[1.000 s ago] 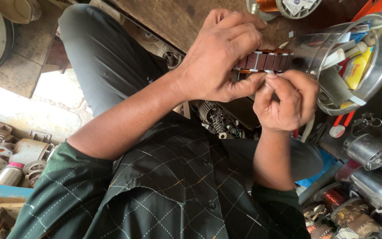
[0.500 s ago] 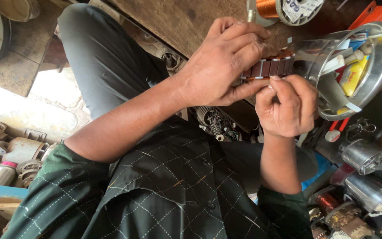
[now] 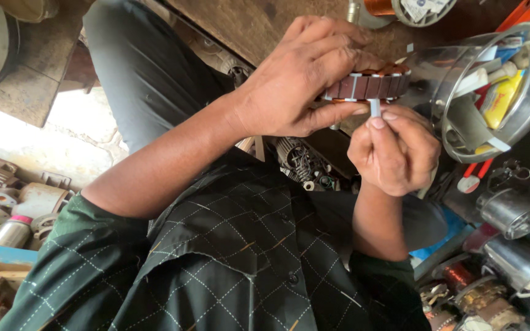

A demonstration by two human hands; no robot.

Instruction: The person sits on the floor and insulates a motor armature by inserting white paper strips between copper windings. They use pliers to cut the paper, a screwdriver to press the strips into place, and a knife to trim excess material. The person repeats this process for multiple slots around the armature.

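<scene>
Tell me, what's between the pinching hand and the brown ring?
In the head view, a small white strip runs from the right hand up to the brown ring.

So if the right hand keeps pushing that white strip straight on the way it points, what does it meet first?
The right hand pinches a white strip aimed at the slotted motor core held by the left hand. It would meet the core's edge first, probably a slot there, though depth is unclear.

Dark green checked shirt (image 3: 234,257), short sleeves, grey trousers (image 3: 148,67), bare hands.
</scene>
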